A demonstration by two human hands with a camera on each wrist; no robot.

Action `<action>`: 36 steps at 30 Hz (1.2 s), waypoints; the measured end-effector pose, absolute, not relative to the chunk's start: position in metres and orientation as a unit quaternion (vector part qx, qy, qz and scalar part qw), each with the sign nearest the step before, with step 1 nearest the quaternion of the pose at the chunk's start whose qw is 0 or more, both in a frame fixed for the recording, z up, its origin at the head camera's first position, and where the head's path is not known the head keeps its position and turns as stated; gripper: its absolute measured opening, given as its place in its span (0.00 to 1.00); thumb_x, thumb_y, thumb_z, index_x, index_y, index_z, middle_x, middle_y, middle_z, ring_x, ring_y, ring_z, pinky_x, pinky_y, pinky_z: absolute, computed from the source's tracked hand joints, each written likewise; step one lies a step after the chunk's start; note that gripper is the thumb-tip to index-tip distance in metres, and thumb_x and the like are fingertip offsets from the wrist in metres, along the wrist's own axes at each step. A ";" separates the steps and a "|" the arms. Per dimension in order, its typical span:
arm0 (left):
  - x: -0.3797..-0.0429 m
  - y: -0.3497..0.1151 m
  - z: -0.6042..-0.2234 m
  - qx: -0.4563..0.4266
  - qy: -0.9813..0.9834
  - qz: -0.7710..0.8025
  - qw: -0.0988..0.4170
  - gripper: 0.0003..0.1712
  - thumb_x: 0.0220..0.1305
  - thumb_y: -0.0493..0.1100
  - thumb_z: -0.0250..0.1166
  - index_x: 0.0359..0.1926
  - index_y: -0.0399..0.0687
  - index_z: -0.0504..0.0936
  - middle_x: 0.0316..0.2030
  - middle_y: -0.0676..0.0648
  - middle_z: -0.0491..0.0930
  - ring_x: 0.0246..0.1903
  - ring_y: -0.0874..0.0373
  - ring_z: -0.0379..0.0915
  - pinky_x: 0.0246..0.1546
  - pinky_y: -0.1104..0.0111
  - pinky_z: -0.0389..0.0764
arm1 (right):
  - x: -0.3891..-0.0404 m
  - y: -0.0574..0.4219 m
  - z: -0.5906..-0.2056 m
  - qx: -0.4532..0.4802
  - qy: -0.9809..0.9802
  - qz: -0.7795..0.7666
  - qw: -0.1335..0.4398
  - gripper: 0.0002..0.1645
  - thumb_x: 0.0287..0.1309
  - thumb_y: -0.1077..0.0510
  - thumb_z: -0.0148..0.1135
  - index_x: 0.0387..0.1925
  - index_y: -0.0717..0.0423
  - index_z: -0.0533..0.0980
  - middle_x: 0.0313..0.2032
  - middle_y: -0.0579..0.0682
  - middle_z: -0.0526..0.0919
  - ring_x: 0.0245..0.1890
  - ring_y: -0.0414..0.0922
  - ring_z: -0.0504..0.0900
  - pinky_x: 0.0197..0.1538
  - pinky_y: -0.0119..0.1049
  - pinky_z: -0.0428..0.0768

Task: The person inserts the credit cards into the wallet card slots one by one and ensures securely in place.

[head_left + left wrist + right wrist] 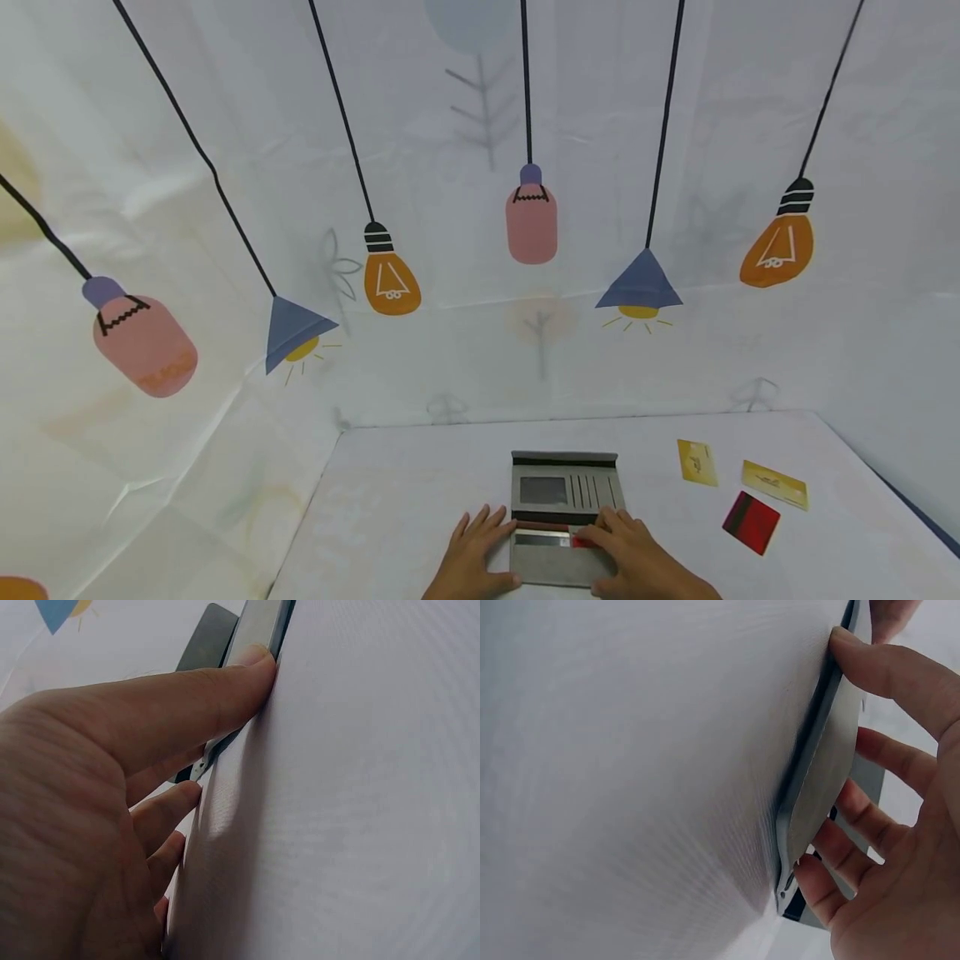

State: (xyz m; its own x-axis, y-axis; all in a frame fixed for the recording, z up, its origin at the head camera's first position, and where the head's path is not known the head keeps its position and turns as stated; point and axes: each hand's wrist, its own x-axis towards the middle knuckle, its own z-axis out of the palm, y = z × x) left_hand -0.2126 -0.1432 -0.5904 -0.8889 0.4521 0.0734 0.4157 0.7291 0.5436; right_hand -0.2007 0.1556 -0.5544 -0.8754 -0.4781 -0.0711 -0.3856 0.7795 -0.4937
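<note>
A grey bifold wallet (pixel 558 571) lies unfolded on the white table, with a dark window (pixel 543 491) and slits in its far half. In the near half, a silver-striped card (pixel 536 539) and a bit of a red card (pixel 579 542) show in the pocket. My left hand (pixel 472 558) rests at the wallet's left side, its fingers spread and its thumb touching the near edge. Over the right side lies my right hand (pixel 637 554), index fingertip at the red card. In the right wrist view, its thumb touches the wallet's (pixel 821 772) edge and the other fingers rest on top.
To the right of the wallet lie two gold cards, one upright (pixel 697 462) and one slanted (pixel 775 484), and a red card with a black stripe (pixel 752 522). White sheeting (pixel 450 367) printed with hanging lamps rises behind and left of the table (pixel 390 492).
</note>
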 end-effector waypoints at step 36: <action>-0.214 -0.142 -0.591 0.221 0.932 0.286 0.038 0.42 0.44 0.69 0.65 0.62 0.69 0.68 0.67 0.53 0.63 0.69 0.47 0.52 0.67 0.43 0.46 | -0.208 0.244 -0.544 -0.101 0.962 -0.255 -0.003 0.24 0.51 0.42 0.64 0.48 0.46 0.75 0.42 0.40 0.75 0.41 0.39 0.73 0.47 0.42 0.81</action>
State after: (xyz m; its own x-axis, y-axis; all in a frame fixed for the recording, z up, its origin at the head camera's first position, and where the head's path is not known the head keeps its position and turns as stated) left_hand -0.2138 -0.1421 -0.5912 -0.8991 0.4342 0.0552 0.3904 0.7385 0.5498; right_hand -0.2076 0.2438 -0.5435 -0.9797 -0.1922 0.0569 -0.1951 0.8493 -0.4905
